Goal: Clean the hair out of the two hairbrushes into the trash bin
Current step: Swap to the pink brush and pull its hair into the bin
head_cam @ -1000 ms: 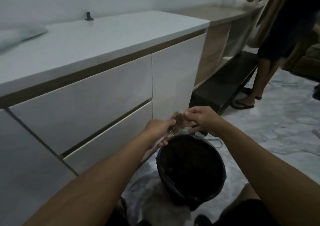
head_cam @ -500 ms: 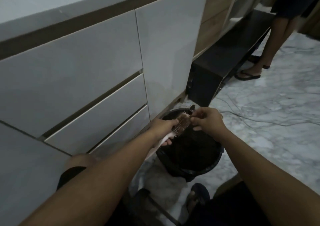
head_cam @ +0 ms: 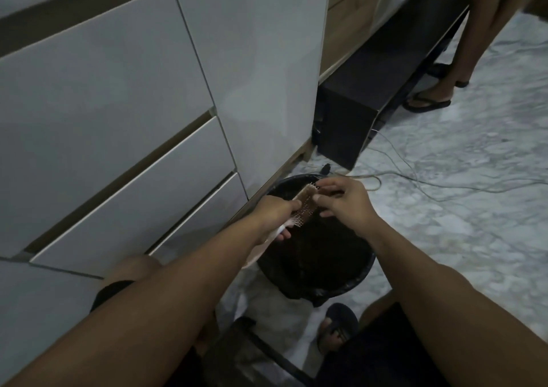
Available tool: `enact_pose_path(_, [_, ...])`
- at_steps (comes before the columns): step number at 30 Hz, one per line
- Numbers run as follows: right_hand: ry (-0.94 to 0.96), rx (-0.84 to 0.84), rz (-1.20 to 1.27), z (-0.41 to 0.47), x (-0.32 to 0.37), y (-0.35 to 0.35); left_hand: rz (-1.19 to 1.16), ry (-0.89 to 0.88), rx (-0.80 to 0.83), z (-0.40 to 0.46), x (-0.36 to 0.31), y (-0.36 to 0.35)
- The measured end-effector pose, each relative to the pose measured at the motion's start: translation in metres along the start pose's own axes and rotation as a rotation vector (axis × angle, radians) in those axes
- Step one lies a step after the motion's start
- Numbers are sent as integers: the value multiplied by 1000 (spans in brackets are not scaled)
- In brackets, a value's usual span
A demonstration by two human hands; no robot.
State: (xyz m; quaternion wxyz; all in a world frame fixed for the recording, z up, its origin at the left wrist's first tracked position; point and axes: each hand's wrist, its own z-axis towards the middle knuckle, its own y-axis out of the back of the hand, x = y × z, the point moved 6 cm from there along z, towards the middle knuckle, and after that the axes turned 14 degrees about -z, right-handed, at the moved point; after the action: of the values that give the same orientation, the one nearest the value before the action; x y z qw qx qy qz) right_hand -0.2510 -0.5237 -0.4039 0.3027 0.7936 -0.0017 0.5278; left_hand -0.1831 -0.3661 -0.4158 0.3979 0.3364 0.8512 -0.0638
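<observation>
Left hand (head_cam: 274, 213) gripping a pale bristly hairbrush (head_cam: 304, 207) over the round black trash bin (head_cam: 350, 283), right hand (head_cam: 345, 201) pinching at its bristles, white glossy drawers (head_cam: 133, 179) crowding alongside, loose cables (head_cam: 415, 179) trailing across marbled floor (head_cam: 474, 209).

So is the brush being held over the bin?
Yes, the left hand holds the hairbrush directly above the open black trash bin.

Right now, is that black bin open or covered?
Open. The bin has no lid on it; its dark inside shows under the brush held above.
</observation>
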Motion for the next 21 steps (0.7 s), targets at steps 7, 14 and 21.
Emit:
enact_pose_path(7, [-53,-121,-63,18,-12,12,78,-29,-18,15,-5,3])
enact_pose_path(14, [-199,-206,-88,41,-42,14,85,10,7,57,6,10])
enact_pose_path(21, [-235,-249,-143,54,-58,7,85,52,34,88,9,9])
